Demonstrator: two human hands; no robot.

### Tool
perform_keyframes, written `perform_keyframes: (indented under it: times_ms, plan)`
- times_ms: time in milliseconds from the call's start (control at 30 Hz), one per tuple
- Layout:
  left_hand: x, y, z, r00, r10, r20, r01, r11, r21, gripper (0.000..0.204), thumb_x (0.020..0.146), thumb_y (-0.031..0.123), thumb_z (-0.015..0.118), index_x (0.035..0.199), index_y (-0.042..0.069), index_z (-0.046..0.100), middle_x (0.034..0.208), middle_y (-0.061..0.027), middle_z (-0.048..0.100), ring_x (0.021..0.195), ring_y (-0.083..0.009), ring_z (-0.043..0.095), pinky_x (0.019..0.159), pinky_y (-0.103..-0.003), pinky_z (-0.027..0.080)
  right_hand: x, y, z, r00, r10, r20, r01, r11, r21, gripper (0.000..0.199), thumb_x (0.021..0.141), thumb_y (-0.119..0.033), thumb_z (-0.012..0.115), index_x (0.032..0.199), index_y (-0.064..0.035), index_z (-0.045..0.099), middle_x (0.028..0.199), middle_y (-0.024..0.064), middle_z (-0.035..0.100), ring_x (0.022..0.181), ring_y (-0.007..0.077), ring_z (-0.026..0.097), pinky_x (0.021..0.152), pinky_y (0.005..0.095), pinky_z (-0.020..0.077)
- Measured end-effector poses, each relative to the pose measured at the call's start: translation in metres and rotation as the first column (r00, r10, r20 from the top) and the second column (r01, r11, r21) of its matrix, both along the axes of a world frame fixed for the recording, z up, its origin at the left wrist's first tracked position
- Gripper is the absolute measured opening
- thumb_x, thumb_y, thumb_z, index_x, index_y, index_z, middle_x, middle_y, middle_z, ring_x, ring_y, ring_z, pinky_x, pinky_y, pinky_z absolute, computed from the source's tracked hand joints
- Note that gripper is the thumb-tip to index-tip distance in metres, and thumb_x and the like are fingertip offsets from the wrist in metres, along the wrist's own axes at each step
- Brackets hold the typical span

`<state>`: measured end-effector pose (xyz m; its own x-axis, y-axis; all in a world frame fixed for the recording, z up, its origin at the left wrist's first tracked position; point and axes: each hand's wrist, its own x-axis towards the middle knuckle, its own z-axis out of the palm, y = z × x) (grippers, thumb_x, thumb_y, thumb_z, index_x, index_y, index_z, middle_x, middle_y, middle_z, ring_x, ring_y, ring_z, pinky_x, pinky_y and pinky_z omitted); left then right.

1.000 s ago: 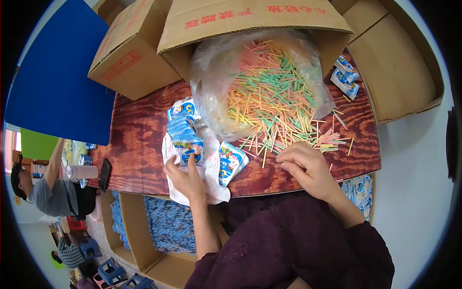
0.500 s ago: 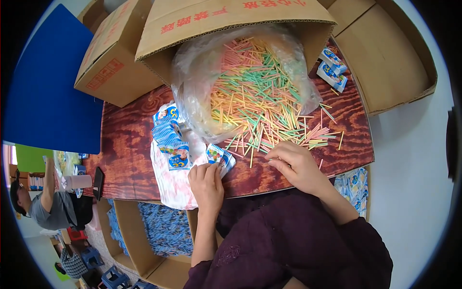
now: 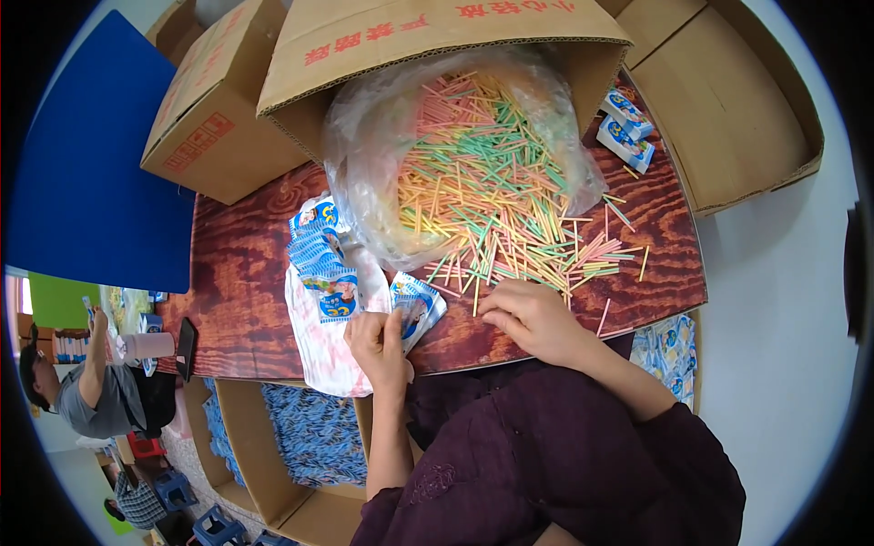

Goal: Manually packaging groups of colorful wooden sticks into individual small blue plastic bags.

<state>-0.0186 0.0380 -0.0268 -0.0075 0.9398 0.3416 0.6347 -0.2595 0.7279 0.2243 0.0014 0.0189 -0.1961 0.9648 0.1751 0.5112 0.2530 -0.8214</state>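
Note:
My left hand (image 3: 377, 344) is closed, its thumb against the left edge of a small blue-and-white packet (image 3: 419, 305) lying near the table's front edge. To its right my right hand (image 3: 537, 318) hovers over the table, fingers bent and drawn together; whether anything is pinched in them is hidden. Just beyond it, loose pastel sticks (image 3: 510, 259) in pink, yellow and green spill out of a clear plastic bag (image 3: 369, 196). Left of the packet, several similar packets (image 3: 323, 264) overlap on a white cloth with pink stains (image 3: 319, 350).
A large cardboard box (image 3: 437, 36) lies around the bag, with another box (image 3: 214, 118) to its left. Two packets (image 3: 625, 141) rest at the right. Below the table edge stands a carton of blue wrappers (image 3: 314, 432). Another person (image 3: 100, 391) sits at the far left.
My right hand has moved left, away from the stick pile. The left hand has drawn back slightly and its fingers have curled, showing more of the packet.

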Motion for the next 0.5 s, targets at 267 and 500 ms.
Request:
perform_keyframes:
  times_ms: [267, 500]
  plan:
    - [0.017, -0.018, 0.029, 0.969, 0.074, -0.236, 0.001, 0.953, 0.304, 0.005, 0.080, 0.005, 0.067, 0.083, 0.007, 0.063, 0.082, -0.0048, 0.059, 0.082, -0.0232, 0.056, 0.105, -0.045, 0.030, -0.051, 0.015, 0.002, 0.694, -0.298, -0.655, -0.256, 0.748, -0.612, 0.019, 0.093, -0.017, 0.060, 0.092, 0.0014, 0.062, 0.078, 0.0028, 0.062, 0.067, 0.0094, 0.061, 0.061, 0.0294, 0.0509]
    - [0.052, -0.027, 0.058, 0.994, -0.001, 0.112, -0.018, 0.985, 0.171, 0.021, 0.076, 0.002, 0.073, 0.095, 0.004, 0.065, 0.098, -0.0066, 0.062, 0.097, -0.0246, 0.059, 0.092, -0.037, 0.043, -0.043, 0.029, -0.023, 0.939, -0.029, -0.343, -0.044, 0.978, -0.203, 0.010, 0.087, -0.009, 0.063, 0.092, -0.0011, 0.061, 0.078, 0.0023, 0.055, 0.073, 0.0131, 0.053, 0.069, 0.0285, 0.0434]
